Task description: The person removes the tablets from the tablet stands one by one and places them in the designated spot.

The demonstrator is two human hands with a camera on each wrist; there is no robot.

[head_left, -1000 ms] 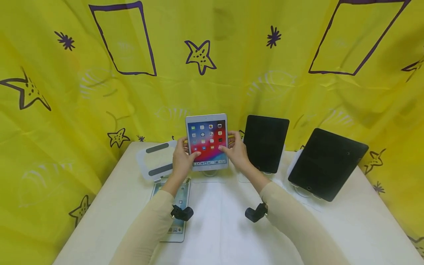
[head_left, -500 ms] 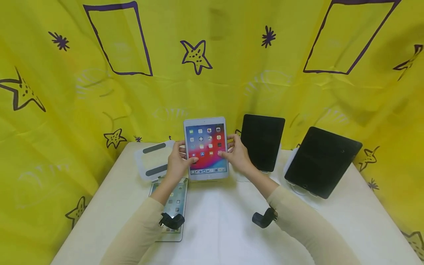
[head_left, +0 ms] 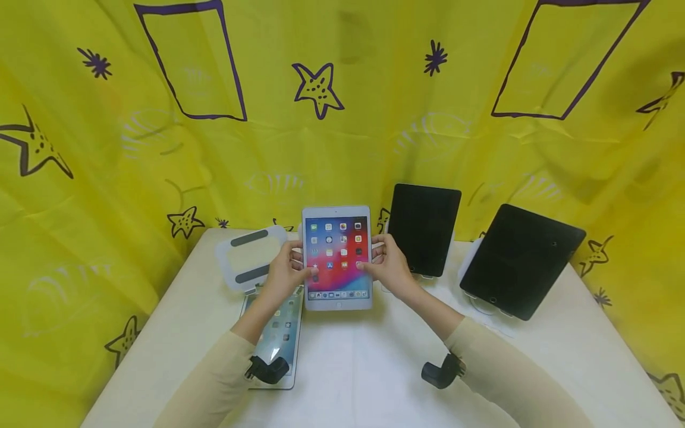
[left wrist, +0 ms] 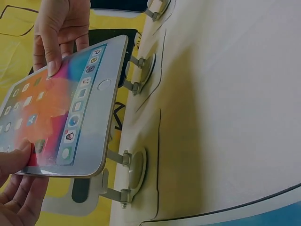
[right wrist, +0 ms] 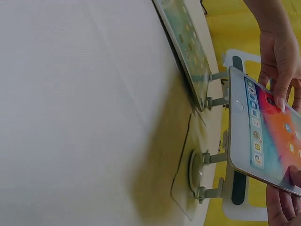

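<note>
Two hands (head_left: 283,272) (head_left: 390,266) grip the white tablet (head_left: 338,255) between them, one at each side.

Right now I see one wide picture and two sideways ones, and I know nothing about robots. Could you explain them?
There is no robot here, only a person's bare left hand and right hand. The wide picture comes from a camera on the head. The sideways ones come from the left-wrist camera and right-wrist camera.

Together, the hands hold a lit white tablet by its sides. On the pale table, a second tablet lies partly behind the left arm, near a stand with dark strips. To the right, a black tablet and another black one lean back on stands.
</note>
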